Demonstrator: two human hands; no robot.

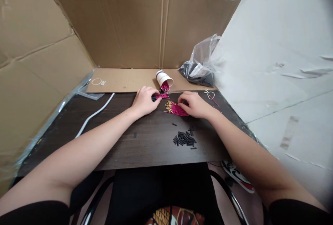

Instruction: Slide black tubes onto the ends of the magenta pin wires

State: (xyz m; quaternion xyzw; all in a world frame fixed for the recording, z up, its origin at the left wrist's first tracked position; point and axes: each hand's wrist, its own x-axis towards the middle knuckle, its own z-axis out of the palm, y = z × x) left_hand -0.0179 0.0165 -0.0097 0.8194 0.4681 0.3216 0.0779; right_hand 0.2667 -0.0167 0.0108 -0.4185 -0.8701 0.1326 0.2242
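My left hand (146,101) is closed round a bundle of thin magenta wires (162,96) with black sleeves at the near-hand end. Just to its right, a flat pile of magenta wires with gold-coloured terminals (174,109) lies on the dark table. At the right end of that pile, my right hand (194,104) has its fingers curled in and pinched; whether a wire is between them is hidden. Closer to me lies a heap of short black sleeves (184,138), with a single black sleeve (174,124) lying apart from it.
Behind the hands, a white paper cup (163,78) lies tipped over with more magenta wires in it. A clear bag of dark pieces (199,72) stands back right. A pale tube (95,114) lies at left. Cardboard walls (125,24) enclose the dark table (145,148).
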